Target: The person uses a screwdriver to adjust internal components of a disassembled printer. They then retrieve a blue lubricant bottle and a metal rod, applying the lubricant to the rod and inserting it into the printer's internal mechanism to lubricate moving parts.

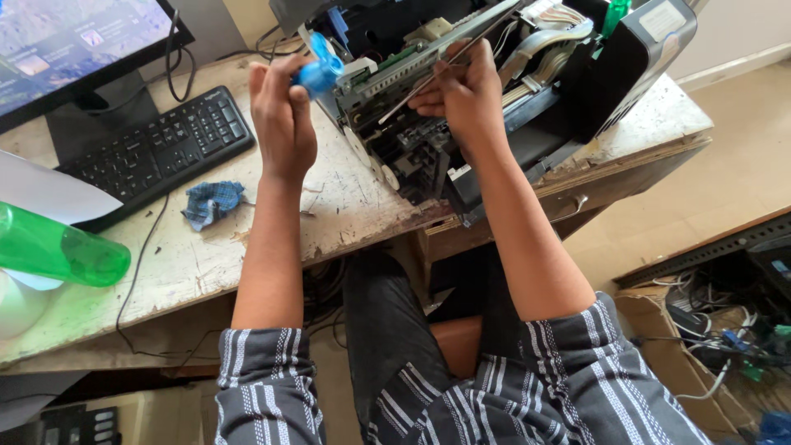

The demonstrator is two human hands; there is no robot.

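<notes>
A worn, paint-chipped counter [346, 206] was noted, carrying a black keyboard [156, 148], a blue rag [212, 202] and a green bottle [58, 251]. An opened printer [494, 99] lay at its far edge. The left hand [284, 115] was closed on a blue-handled tool [320, 70]; the right hand [461, 95] was pinched on a thin metal rod [437, 70] against the frame. It was judged that the rod should be kept level and eased, not forced

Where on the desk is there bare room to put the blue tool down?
Bare desk lies between the checked cloth and the opened printer, under the left hand. More runs along the front edge right of the green bottle. Around the keyboard it is crowded.
</notes>
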